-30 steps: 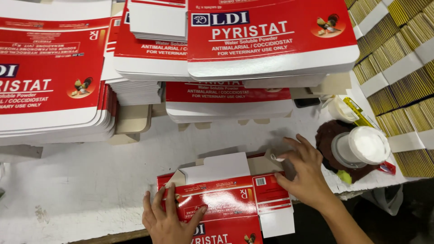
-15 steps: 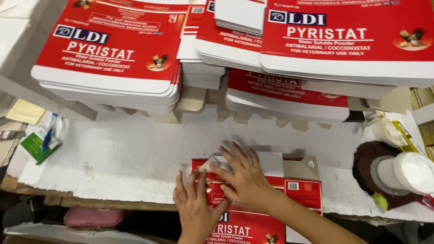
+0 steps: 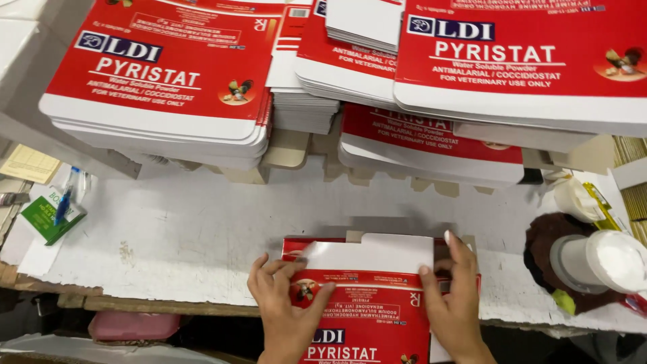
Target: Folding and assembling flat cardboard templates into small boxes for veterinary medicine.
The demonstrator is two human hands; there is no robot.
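**Red carton flat pinned under both hands at the near edge**

Red-and-white cardboard, a flat carton blank [image 3: 367, 296], lies at the near edge of the worktop [image 3: 202, 236], its long axis running near to far, with the white flap at the far end. Left hand [image 3: 286, 303] rests flat on its left part, fingers bent and pressing down on the red panel just below the flap. Right hand [image 3: 455, 296] lies along the right edge, fingers stretched toward the far side, holding that edge down; neither hand is clenched. Both hands sit equally close, one on each side of the blank. To the right stands a white jar [image 3: 600, 263] on a dark pad. Left, well apart, lies a small green packet [image 3: 50, 216]. Farther off, tall stacks of printed flats [image 3: 162, 87] overhang the worktop.
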